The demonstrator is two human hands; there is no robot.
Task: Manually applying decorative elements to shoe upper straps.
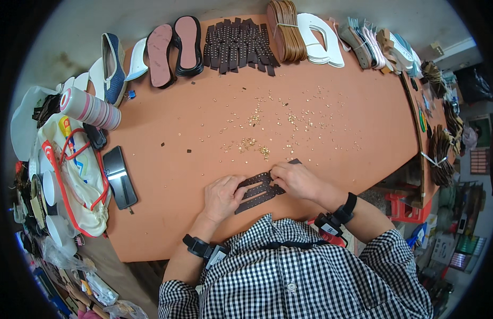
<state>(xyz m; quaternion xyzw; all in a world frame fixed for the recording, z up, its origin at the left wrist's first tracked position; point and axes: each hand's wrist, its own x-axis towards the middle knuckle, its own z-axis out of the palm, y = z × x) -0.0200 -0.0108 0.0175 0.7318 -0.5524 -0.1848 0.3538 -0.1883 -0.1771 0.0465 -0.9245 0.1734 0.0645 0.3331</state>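
Note:
A dark brown slotted strap piece (258, 201) dotted with small metal studs lies on the orange-brown tabletop at the near edge. My left hand (223, 196) grips its left end with curled thumb and fingers. Over its upper right part, my right hand (295, 179) has its fingertips pressed together against the strips. Whatever those fingertips pinch is hidden. Loose gold studs (263, 152) are scattered just beyond the piece. A stack of similar studded strap pieces (238, 45) rests at the far side of the table.
Pink-topped black soles (188, 45), a bundle of brown soles (285, 32) and white horseshoe-shaped pieces (316, 40) line the back. A phone (119, 178), a striped cup stack (91, 108) and a cloth bag (79, 170) sit left. A red stool (403, 210) stands beyond the right edge.

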